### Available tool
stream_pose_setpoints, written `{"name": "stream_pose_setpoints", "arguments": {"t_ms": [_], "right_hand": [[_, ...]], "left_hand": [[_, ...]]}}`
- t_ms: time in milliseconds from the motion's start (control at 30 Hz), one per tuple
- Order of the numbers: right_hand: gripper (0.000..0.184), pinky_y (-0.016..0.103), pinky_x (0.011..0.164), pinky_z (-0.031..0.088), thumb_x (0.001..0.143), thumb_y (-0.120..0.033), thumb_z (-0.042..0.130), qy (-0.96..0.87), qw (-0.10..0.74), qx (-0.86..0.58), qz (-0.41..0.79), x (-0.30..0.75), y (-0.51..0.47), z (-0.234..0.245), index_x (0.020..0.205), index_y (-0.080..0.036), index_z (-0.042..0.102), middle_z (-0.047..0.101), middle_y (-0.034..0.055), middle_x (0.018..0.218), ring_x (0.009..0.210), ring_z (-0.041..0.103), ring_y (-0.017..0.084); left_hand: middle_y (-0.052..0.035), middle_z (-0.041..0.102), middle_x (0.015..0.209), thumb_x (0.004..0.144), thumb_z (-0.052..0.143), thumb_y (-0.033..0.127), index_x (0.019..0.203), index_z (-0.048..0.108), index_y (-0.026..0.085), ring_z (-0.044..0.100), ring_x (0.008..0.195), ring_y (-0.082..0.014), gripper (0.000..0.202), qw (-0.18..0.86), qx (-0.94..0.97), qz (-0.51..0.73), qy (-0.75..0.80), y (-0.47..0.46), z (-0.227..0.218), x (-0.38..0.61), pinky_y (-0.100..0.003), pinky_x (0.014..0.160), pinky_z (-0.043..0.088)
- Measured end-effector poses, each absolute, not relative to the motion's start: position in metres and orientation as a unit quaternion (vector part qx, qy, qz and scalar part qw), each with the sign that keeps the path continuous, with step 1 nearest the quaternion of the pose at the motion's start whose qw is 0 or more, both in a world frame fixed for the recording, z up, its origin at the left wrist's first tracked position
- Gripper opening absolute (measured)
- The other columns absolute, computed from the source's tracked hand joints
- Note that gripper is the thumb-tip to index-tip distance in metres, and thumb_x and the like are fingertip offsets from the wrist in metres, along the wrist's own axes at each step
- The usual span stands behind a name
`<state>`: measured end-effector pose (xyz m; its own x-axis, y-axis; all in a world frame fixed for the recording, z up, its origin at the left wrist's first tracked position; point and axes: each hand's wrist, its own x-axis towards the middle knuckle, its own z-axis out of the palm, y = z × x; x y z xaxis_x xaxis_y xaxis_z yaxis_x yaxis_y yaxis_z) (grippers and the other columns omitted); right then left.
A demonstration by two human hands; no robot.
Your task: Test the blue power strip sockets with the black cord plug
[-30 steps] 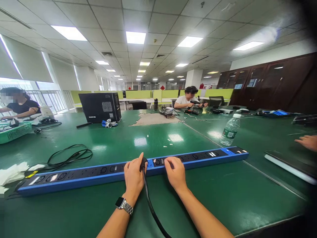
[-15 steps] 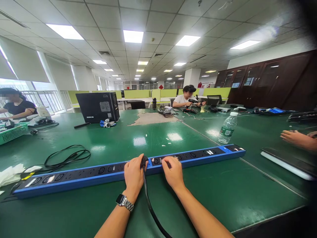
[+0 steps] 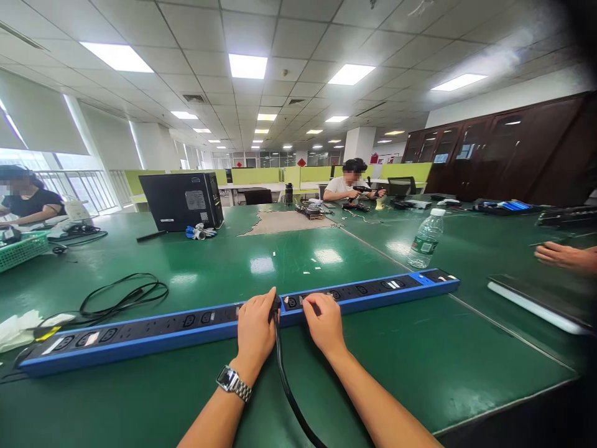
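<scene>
Two bare hands of yours work at the middle of the frame. Your left hand [image 3: 256,330] has its fingers folded together around a black plug [image 3: 277,303], the thumb along its near side; the plug sits at the top of the power strip [image 3: 401,284], but your fingers hide whether its pins are in a socket. Your right hand [image 3: 324,320], a little to the right, has its fingers curled inward with the thumb near the forefinger, and rests against the strip; you show too little of the fingertips for me to tell whether they pinch anything.

From the plug a thick black cable [image 3: 285,373] runs down between your forearms to the bottom edge. A watch [image 3: 227,378] with a metal band circles your left wrist. The blue-edged strip lies slantwise on the green table [image 3: 392,354], from the lower left of the frame to right of centre.

Behind its left half you have a loose black cord [image 3: 140,292], with white tissue [image 3: 16,333] at the far left. A clear bottle [image 3: 426,239] stands behind its right end. At the right edge, another person's hand [image 3: 564,256] is above a flat dark object [image 3: 536,302] with a white edge. Farther back, left of centre, stands a black computer tower [image 3: 180,202].
</scene>
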<state>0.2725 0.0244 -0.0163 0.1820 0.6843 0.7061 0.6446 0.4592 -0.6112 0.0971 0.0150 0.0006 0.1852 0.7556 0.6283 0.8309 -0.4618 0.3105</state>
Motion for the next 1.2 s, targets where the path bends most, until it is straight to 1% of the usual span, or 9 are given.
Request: {"name": "stream_pose_setpoints", "arguments": {"t_ms": [133, 333, 600, 767, 1000, 1100, 1200], "right_hand": [[0.019, 0.034, 0.079, 0.04, 0.086, -0.027, 0.051, -0.641, 0.564, -0.52, 0.016, 0.272, 0.024, -0.016, 0.071, -0.021, 0.062, 0.068, 0.0036, 0.077, 0.079, 0.057, 0.021], [0.019, 0.033, 0.078, 0.04, 0.086, -0.027, 0.051, -0.645, 0.558, -0.521, 0.008, 0.272, 0.024, -0.016, 0.071, -0.021, 0.061, 0.068, 0.0034, 0.077, 0.079, 0.057, 0.02], [0.021, 0.034, 0.078, 0.04, 0.087, -0.027, 0.05, -0.652, 0.547, -0.525, 0.001, 0.27, 0.023, -0.016, 0.07, -0.021, 0.062, 0.068, 0.0036, 0.077, 0.079, 0.057, 0.02], [0.021, 0.034, 0.078, 0.04, 0.087, -0.027, 0.05, -0.656, 0.541, -0.527, -0.003, 0.27, 0.022, -0.015, 0.071, -0.021, 0.062, 0.069, 0.0041, 0.078, 0.08, 0.058, 0.02], [0.02, 0.034, 0.081, 0.038, 0.087, -0.027, 0.051, -0.651, 0.54, -0.533, -0.001, 0.27, 0.022, -0.017, 0.072, -0.021, 0.062, 0.069, 0.0041, 0.081, 0.082, 0.058, 0.021], [0.02, 0.035, 0.081, 0.038, 0.088, -0.028, 0.051, -0.651, 0.541, -0.532, -0.001, 0.27, 0.023, -0.017, 0.072, -0.021, 0.062, 0.069, 0.0039, 0.081, 0.083, 0.057, 0.021], [0.021, 0.035, 0.081, 0.037, 0.088, -0.028, 0.05, -0.65, 0.542, -0.533, -0.001, 0.269, 0.022, -0.017, 0.072, -0.021, 0.062, 0.069, 0.0039, 0.081, 0.083, 0.058, 0.021]], "left_hand": [[-0.0074, 0.067, 0.117, 0.087, 0.051, 0.016, 0.135, 0.049, 0.022, 0.057, 0.111, -0.0233, 0.049, 0.047, -0.774, -0.36, -0.519, 0.012, 0.002, 0.099, -0.042, 0.096, 0.044], [-0.0067, 0.066, 0.118, 0.088, 0.054, 0.025, 0.134, 0.049, 0.023, 0.055, 0.113, -0.0252, 0.047, 0.041, -0.773, -0.338, -0.536, 0.009, 0.004, 0.102, -0.044, 0.1, 0.041], [-0.0057, 0.065, 0.123, 0.087, 0.057, 0.026, 0.133, 0.051, 0.025, 0.053, 0.115, -0.0265, 0.047, 0.061, -0.775, -0.318, -0.543, 0.006, 0.007, 0.104, -0.044, 0.099, 0.04], [-0.0055, 0.066, 0.122, 0.087, 0.057, 0.025, 0.132, 0.051, 0.026, 0.054, 0.113, -0.0265, 0.045, 0.079, -0.773, -0.315, -0.545, 0.005, 0.008, 0.105, -0.044, 0.097, 0.04], [-0.0054, 0.067, 0.12, 0.088, 0.055, 0.025, 0.134, 0.049, 0.026, 0.054, 0.113, -0.0254, 0.046, 0.063, -0.768, -0.328, -0.546, 0.004, 0.004, 0.105, -0.045, 0.098, 0.039], [-0.0049, 0.068, 0.118, 0.089, 0.051, 0.019, 0.136, 0.048, 0.026, 0.055, 0.114, -0.0245, 0.048, 0.057, -0.763, -0.336, -0.549, 0.006, 0.002, 0.105, -0.044, 0.099, 0.038], [-0.0056, 0.069, 0.116, 0.089, 0.047, 0.014, 0.135, 0.05, 0.024, 0.056, 0.112, -0.0234, 0.047, 0.051, -0.756, -0.346, -0.553, 0.008, 0.001, 0.104, -0.043, 0.099, 0.039]]}}
